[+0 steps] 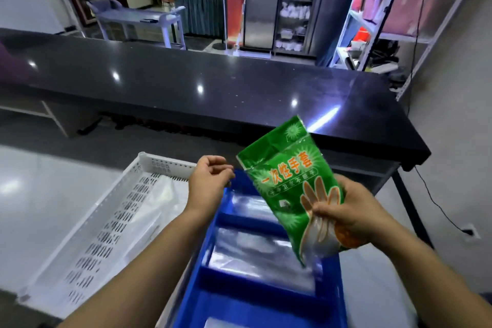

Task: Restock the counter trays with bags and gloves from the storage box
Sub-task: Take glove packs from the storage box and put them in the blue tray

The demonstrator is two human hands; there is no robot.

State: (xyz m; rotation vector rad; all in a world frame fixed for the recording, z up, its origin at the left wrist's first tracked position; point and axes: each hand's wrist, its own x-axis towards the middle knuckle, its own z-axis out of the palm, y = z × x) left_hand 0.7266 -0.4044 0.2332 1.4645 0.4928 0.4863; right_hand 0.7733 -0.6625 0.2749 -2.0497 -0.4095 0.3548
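Holding green glove pack over blue divided tray, right hand pinching lower edge; left hand loosely curled, holding nothing. Restocking gloves; next, lowering pack into free compartment.

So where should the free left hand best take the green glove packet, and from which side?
Probably the top left corner of the green glove packet, coming from the left. The right hand pinches the lower right part, so the packet stands tilted with its upper end free. The left hand hovers loosely curled, empty, beside that edge over the blue divided tray.
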